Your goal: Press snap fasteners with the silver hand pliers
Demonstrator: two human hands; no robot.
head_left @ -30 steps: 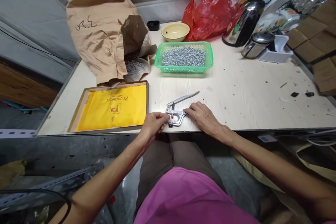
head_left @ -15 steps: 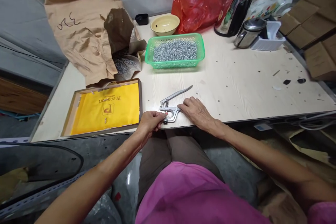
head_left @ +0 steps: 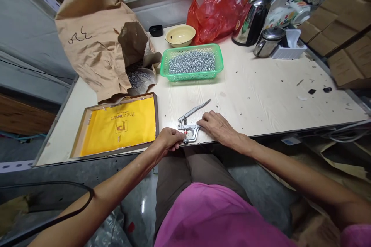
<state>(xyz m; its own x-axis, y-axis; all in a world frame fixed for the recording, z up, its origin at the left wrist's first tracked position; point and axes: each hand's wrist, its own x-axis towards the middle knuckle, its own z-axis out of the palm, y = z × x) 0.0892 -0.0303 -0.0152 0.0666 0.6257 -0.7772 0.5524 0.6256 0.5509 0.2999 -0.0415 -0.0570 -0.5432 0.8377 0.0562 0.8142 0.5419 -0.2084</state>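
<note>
A pair of silver snap-fastener pliers (head_left: 194, 111) lies at the table's front edge, its long upper handle raised and a coil spring between the handles. My right hand (head_left: 216, 125) has its fingers closed on the pliers' lower handle end, palm down on the tabletop. At the jaw, my left hand (head_left: 171, 138) pinches thumb and finger together beside the small red and black die parts. Whatever sits in that pinch is too small or hidden to make out.
A green basket (head_left: 191, 75) full of small metal pieces stands behind the pliers. To the left are a shallow box with a yellow lining (head_left: 136, 123) and a torn brown paper bag (head_left: 95, 54). A red plastic bag (head_left: 217, 11) and a steel kettle (head_left: 252, 19) stand at the back.
The camera view has tilted slightly, so the table and things sit a little lower in the picture. Both hands stay at the pliers with almost the same grip.
</note>
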